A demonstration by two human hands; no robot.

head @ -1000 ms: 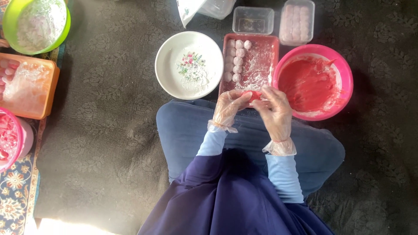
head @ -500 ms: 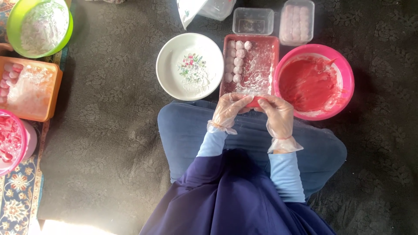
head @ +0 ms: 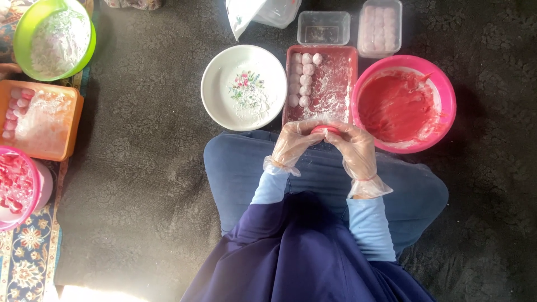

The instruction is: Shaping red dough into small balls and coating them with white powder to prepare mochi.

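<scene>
My left hand (head: 293,142) and my right hand (head: 353,150), both in clear plastic gloves, meet above my lap with a small piece of red dough (head: 324,129) pinched between their fingertips. Just beyond them lies a red rectangular tray (head: 348,59) dusted with white flour, with several pale pink dough balls (head: 305,78) lined along its left side. A pink bowl of red dough (head: 400,106) stands to the right of the tray. A white plate with a flower pattern (head: 244,88) sits to its left.
Two clear plastic boxes (head: 324,27) stand behind the tray, one filled with pink balls (head: 380,27). At far left are a green bowl of flour (head: 53,39), an orange tray with pink balls (head: 38,118) and a pink bowl (head: 19,187). Dark patterned mat underneath.
Both hands stay together at the tray's near edge, working the red piece with small finger movements. The view has shifted slightly.
</scene>
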